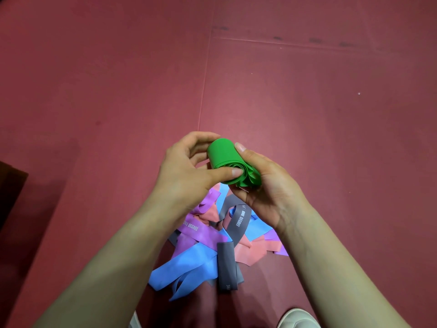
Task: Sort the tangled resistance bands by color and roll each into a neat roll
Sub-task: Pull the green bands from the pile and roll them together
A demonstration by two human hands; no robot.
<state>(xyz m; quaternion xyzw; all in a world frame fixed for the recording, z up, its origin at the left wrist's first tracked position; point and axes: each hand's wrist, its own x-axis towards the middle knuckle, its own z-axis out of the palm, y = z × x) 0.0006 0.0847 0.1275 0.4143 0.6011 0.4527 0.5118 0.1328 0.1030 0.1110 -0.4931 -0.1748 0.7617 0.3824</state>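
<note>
Red mat floor (307, 95) under you; the green roll (224, 159) sits between your left hand (186, 171) and right hand (267, 183), both gripping it, above the tangled bands (208, 247).

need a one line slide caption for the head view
Both hands, left hand and right hand, hold a rolled green band above the tangled pile.

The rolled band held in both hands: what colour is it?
Green. The rolled band shows plainly in the head view, gripped between the left hand and right hand.
</note>
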